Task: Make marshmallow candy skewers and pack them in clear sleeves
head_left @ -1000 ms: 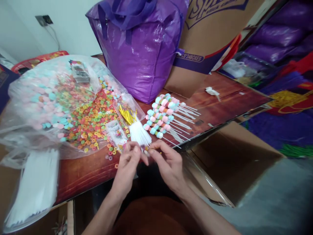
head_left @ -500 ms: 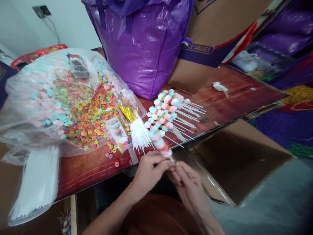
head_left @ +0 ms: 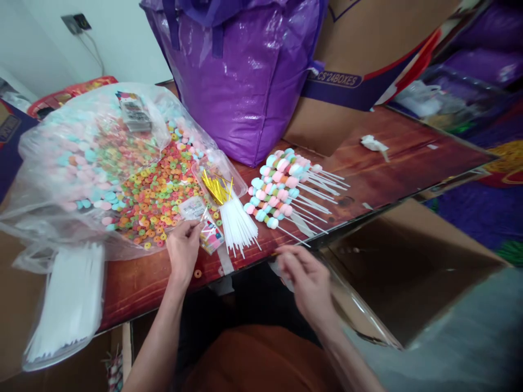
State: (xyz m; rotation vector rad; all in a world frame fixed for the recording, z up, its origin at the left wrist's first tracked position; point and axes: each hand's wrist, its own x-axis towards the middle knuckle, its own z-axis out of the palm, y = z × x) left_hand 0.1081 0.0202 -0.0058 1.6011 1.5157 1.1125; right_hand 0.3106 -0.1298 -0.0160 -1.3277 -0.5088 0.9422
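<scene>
My left hand (head_left: pixel 182 247) is closed in a pinch at the edge of a small printed plastic packet (head_left: pixel 210 235). A thin pale sliver shows by its fingertips; what it is cannot be made out. My right hand (head_left: pixel 304 275) hovers at the table's front edge with its fingers curled together. A tiny orange-gold speck shows at its fingertips, too small to name. Behind it lie stacked candy skewers (head_left: pixel 272 190) in pink, blue, green and orange, their white sticks pointing right. Between the hands are a fan of white sticks (head_left: pixel 239 226) and gold twist ties (head_left: pixel 216 188).
Loose ring candies (head_left: pixel 153 204) and marshmallows spill from a clear plastic bag (head_left: pixel 53 147) at left. A bundle of white sticks (head_left: pixel 67 299) overhangs the front edge. A purple bag (head_left: pixel 237 81) and a carton (head_left: pixel 347 92) stand behind; an open cardboard box (head_left: pixel 408 261) sits lower right.
Both hands were together on a bagged candy skewer; it has left them. My left hand has moved left to the packet, while my right hand remains near the front edge.
</scene>
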